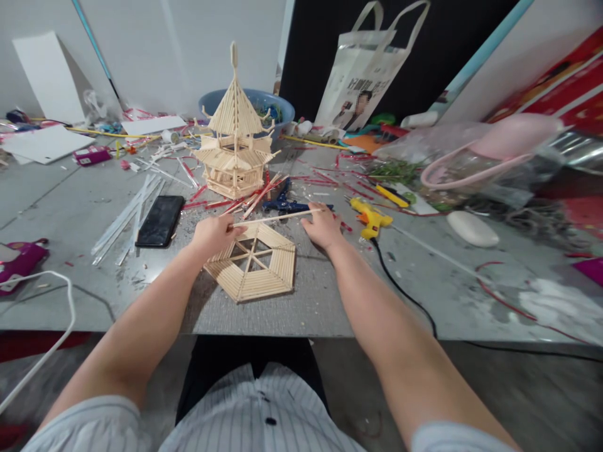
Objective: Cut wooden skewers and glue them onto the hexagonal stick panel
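Between my two hands stretches a thin wooden stick (277,218), held level above the far edge of a hexagonal stick frame (268,282). My left hand (217,235) is closed on the stick's left end, over the frame's upper left side. At the other end, my right hand (324,226) pinches the stick between thumb and fingers. The frame lies flat on the table, banded with sticks around an open middle crossed by spokes. Behind it stands a pagoda model (235,144) of the same pale sticks, upright with a pointed roof.
A yellow glue gun (370,218) with a black cord lies right of my right hand. To the left are a black phone (160,221) and clear glue sticks (127,216). Dark blue pliers-like tool (289,206), blue basin (282,107), white soap-shaped mouse (472,228) and red scraps surround the work.
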The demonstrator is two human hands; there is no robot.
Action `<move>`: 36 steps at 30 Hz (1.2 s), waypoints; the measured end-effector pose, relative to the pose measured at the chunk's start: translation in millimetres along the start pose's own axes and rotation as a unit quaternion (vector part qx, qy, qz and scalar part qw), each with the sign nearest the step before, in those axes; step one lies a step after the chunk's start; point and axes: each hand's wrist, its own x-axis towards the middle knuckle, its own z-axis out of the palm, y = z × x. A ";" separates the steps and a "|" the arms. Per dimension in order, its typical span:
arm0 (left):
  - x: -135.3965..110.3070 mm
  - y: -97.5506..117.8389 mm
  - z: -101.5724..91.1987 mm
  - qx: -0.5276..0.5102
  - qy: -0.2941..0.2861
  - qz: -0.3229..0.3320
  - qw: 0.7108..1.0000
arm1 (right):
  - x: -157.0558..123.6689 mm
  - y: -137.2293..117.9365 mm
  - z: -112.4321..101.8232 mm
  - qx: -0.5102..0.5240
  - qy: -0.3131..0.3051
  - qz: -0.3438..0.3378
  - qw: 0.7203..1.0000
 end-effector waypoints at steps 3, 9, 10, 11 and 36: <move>-0.4 1.7 -0.7 0.034 -0.035 0.010 0.999 | -2.9 -2.4 -3.1 -0.028 0.001 0.014 1.000; -0.7 3.1 -0.8 0.055 -0.077 0.011 0.995 | -9.8 -10.7 -10.7 -0.112 0.020 -0.008 0.993; -0.4 2.2 -0.6 0.058 -0.081 0.009 0.995 | -10.7 -12.1 -11.5 -0.119 0.014 -0.015 0.993; 0.1 1.2 -0.4 0.060 -0.083 0.008 0.995 | -11.4 -13.4 -12.1 -0.123 0.011 -0.021 0.992; 7.0 -6.0 0.5 -0.101 -0.006 -0.080 0.992 | 1.7 5.1 2.3 0.141 0.193 0.050 0.970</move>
